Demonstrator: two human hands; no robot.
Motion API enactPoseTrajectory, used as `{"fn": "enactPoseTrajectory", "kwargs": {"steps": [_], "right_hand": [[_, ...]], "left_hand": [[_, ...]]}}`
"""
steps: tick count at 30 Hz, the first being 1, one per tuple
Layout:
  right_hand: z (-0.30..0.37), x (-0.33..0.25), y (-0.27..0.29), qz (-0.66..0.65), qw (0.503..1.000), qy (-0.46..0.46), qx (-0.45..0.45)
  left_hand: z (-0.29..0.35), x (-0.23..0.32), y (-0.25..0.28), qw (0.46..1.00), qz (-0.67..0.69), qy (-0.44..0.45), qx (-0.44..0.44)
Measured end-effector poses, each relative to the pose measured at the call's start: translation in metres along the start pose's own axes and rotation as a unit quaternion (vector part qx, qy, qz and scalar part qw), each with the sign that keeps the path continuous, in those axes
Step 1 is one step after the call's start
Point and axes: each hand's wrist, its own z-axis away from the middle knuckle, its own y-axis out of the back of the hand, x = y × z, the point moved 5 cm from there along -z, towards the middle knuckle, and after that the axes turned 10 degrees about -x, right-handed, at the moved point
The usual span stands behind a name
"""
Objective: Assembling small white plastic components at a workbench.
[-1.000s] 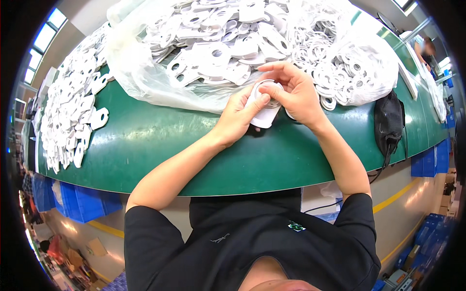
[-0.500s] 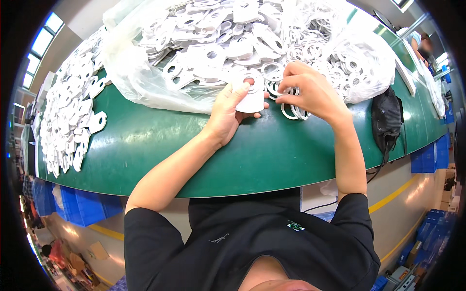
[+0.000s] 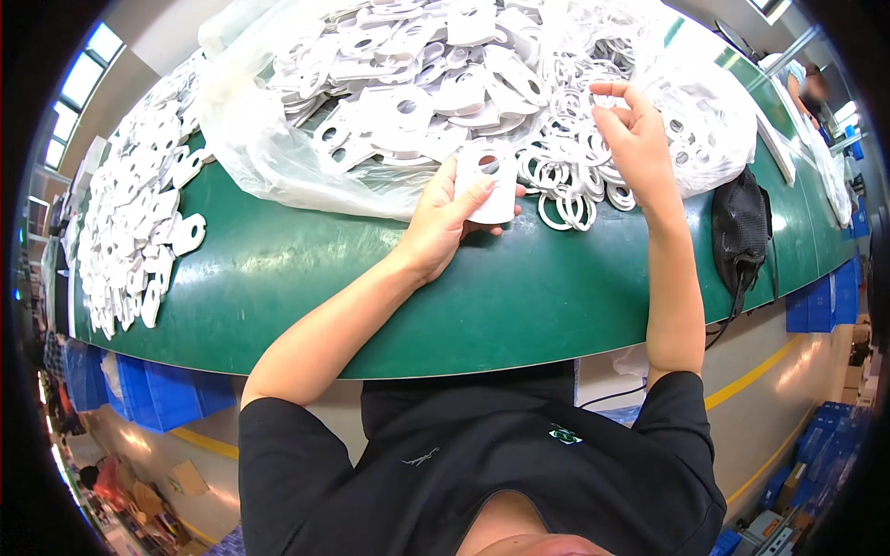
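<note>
My left hand (image 3: 443,215) holds a flat white plate with a round hole (image 3: 498,196), its thumb on the front just below the hole. Other fingers show behind the plate's right and lower edges. My right hand (image 3: 636,139) is over a heap of white rings (image 3: 593,153), thumb and forefinger curved with their tips a little apart. I make out nothing held between them against the white rings. Several loose rings (image 3: 567,211) lie at the heap's near edge, right of the held plate. Beyond my left hand, more white holed plates (image 3: 399,107) are piled up.
A clear plastic bag (image 3: 278,181) spreads under the plate pile. More white plates (image 3: 130,222) cover the left of the green table (image 3: 306,278). A black mesh pouch (image 3: 739,227) lies at right. Blue bins (image 3: 171,394) stand below the table edge. A person (image 3: 805,88) is far right.
My right hand has moved up and right, from the loose rings beside the plate to over the ring heap. The held plate has shifted slightly right and down; my left thumb has left its hole.
</note>
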Motion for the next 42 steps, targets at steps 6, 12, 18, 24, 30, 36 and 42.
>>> {"fn": "enactPoseTrajectory", "kwargs": {"steps": [6,12,18,24,30,36,42], "right_hand": [[-0.002,0.013,-0.009,-0.309,0.944,-0.113,-0.035],[-0.004,0.025,-0.013,-0.348,0.914,-0.115,-0.177],[0.009,-0.003,-0.047,-0.309,0.925,-0.047,-0.214],[0.016,-0.003,-0.068,-0.295,0.920,-0.037,-0.257],[0.011,0.010,-0.065,-0.294,0.929,-0.070,-0.211],[0.013,0.005,-0.072,-0.211,0.954,-0.028,-0.210],[0.011,0.009,-0.071,-0.147,0.970,-0.018,-0.193]], "left_hand": [[0.000,0.000,0.001,1.000,-0.017,-0.003,-0.004],[0.001,0.002,0.000,1.000,-0.019,-0.007,0.004],[0.002,0.003,-0.004,1.000,-0.018,-0.022,-0.011],[0.000,0.001,0.009,0.990,0.143,0.010,0.014],[0.000,-0.001,-0.003,0.996,0.083,-0.007,-0.017],[0.001,0.001,-0.005,0.999,0.035,-0.011,-0.025],[0.001,-0.001,-0.004,0.999,0.037,-0.008,-0.034]]}}
